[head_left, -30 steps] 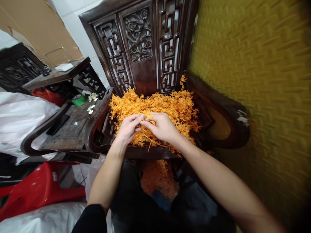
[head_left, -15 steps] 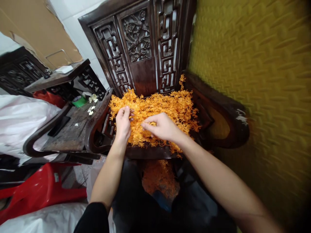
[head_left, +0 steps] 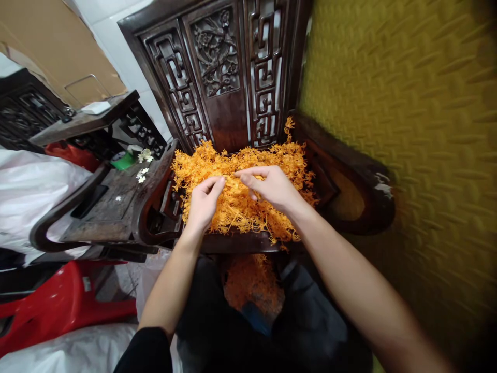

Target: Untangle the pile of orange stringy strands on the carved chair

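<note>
- Since half a second ago the left hand (head_left: 202,203) has slid back toward the middle of the pile, and the right hand (head_left: 274,187) has lifted up and away, toward 12 o'clock.
- Left hand: fingers (head_left: 213,185) loosely curled, tips resting on the orange sprigs (head_left: 240,199); whether it pinches one I cannot tell.
- Right hand: thumb and forefinger stretched toward 9 o'clock, half open, touching the top of the heap; a firm grasp cannot be made out.
- The fingertips of the two hands are near each other, not touching.
- The sprigs are fine, frilly, branching bits, likely plastic, heaped on the seat of the chair (head_left: 233,77).
- More orange bits lie in a dark bag (head_left: 252,290) at 6 o'clock, below the seat edge.
- The chair is dark carved wood, with a fretwork back and a flower panel.
- At 9 o'clock stands a second dark chair (head_left: 112,199) with small white flowers (head_left: 142,173) on it.
- At 8 o'clock, a glossy red stool (head_left: 58,305).
- At 3 o'clock, a yellow sheet (head_left: 407,129) with a woven, embossed texture.
- No readable writing anywhere.
</note>
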A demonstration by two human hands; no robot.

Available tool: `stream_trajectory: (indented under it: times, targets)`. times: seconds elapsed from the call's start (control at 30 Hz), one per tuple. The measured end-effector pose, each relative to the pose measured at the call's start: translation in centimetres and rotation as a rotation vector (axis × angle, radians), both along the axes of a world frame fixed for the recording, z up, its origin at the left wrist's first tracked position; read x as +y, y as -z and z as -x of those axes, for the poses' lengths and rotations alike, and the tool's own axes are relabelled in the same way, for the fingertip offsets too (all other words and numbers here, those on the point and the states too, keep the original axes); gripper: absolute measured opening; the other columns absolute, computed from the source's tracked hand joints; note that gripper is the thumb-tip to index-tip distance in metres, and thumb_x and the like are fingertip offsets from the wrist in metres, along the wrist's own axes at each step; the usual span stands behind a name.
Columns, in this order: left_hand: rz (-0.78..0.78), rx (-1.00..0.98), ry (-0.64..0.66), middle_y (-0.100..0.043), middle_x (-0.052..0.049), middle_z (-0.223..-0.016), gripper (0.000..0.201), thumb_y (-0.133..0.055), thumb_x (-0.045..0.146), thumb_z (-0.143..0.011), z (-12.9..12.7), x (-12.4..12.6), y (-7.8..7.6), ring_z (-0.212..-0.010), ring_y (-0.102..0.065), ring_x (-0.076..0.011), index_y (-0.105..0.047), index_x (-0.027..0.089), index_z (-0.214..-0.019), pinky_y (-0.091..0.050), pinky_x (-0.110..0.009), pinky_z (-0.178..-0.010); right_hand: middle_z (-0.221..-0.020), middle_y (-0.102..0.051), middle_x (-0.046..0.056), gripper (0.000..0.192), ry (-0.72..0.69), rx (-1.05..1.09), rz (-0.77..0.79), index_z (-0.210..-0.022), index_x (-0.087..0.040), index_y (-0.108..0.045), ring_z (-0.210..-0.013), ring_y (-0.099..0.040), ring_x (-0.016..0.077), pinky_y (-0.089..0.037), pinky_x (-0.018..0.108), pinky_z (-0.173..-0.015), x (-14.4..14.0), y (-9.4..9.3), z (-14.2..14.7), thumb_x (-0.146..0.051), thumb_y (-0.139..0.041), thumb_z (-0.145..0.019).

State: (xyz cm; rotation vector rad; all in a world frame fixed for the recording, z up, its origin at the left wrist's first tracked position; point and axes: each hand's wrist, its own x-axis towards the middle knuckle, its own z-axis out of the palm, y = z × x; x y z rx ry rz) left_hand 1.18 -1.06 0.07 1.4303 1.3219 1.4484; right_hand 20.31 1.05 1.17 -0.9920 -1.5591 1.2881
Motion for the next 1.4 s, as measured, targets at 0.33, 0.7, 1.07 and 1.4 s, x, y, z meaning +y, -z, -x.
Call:
stream_trajectory:
  times: [0.33,0.7,1.07,1.4]
  targets:
    - [-0.129,0.095,0.011,-0.063,-0.001,-0.077,0.027,-0.074,0.043,-0.085,0.0,-0.7,-0.8,-0.071,-0.053,-0.0132,-0.069,0.018,-0.078,-0.043,-0.026,-0.068,-0.049,-0.057,-0.004,0.032,0.003,-0.112,-0.098,-0.075,-0.020,-0.063,-0.043,-0.048,0.0099,-0.036,0.026,-0.048,-0.4,0.0,0.2,-0.049,-0.073,-0.084]
    - [-0.167,0.157,-0.007,-0.058,-0.001,-0.075,0.027,-0.072,0.042,-0.087,1.0,-1.1,-1.0,-0.070,-0.049,-0.0138,-0.068,0.019,-0.075,-0.040,-0.028,-0.067,-0.085,-0.077,0.007,0.035,0.097,0.169,0.019,-0.113,-0.014,-0.075,-0.045,-0.057,0.0104,-0.040,0.027,-0.046,0.3,-0.4,-1.4,-0.024,-0.066,-0.081]
    - [-0.269,0.481,0.179,-0.064,-0.003,-0.076,0.021,-0.066,0.034,-0.093,-0.1,-2.0,-1.5,-0.071,-0.055,-0.0168,-0.072,0.020,-0.079,-0.041,-0.031,-0.069,-0.087,-0.076,0.005,0.027,0.041,-0.034,-0.310,-0.082,-0.019,-0.077,-0.084,-0.069,0.0197,-0.053,0.035,-0.084,-0.9,-0.1,1.4,-0.046,-0.074,-0.085]
    - [-0.130,-0.129,0.318,-0.051,-0.004,-0.066,0.032,-0.066,0.041,-0.086,0.9,-2.3,-1.3,-0.067,-0.047,-0.0186,-0.064,0.020,-0.062,-0.038,-0.035,-0.067,-0.075,-0.067,0.002,0.019,0.515,0.351,-0.096,-0.087,-0.022,-0.063,-0.047,-0.053,0.0107,-0.035,0.026,-0.042,2.4,0.0,-5.0,-0.039,-0.069,-0.084]
